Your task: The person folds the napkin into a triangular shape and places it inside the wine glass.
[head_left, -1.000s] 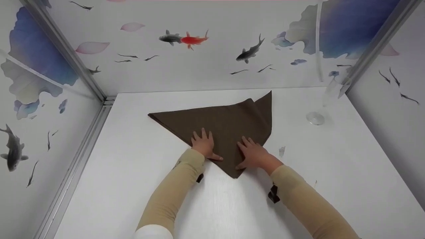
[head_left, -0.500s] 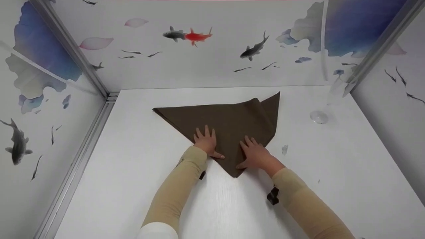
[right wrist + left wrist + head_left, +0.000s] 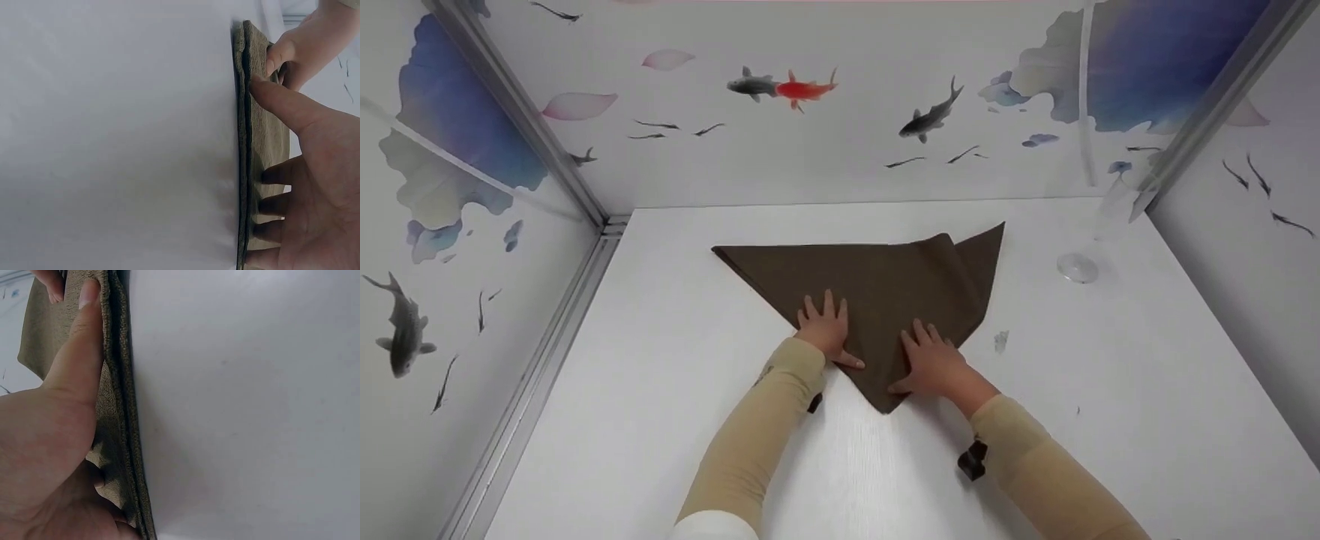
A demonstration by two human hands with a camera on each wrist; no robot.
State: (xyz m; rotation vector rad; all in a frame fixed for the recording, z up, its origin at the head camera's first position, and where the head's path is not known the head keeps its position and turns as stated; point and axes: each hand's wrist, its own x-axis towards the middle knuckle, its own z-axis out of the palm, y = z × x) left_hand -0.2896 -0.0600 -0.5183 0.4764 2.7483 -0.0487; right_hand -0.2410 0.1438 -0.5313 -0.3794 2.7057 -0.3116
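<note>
A brown cloth (image 3: 870,277) lies folded into a rough triangle on the white table, one corner pointing toward me and a second flap sticking out at the back right. My left hand (image 3: 825,334) rests spread on its near left edge. On the near right edge lies my right hand (image 3: 936,366), fingers spread on the fabric. In the left wrist view the thumb (image 3: 79,343) lies along the cloth's layered edge (image 3: 121,382). The right wrist view has the fingertips touching the cloth (image 3: 261,135), whose stacked layers show at the side.
The white table (image 3: 660,390) is enclosed by walls printed with fish and petals. A clear round disc (image 3: 1078,268) sits at the back right, near a transparent object (image 3: 1114,206) by the corner. A small grey mark (image 3: 1001,341) is right of the cloth.
The cloth's far left corner and back right flap have shifted slightly right in view. Both hands stay spread on the cloth; the head view has moved a little.
</note>
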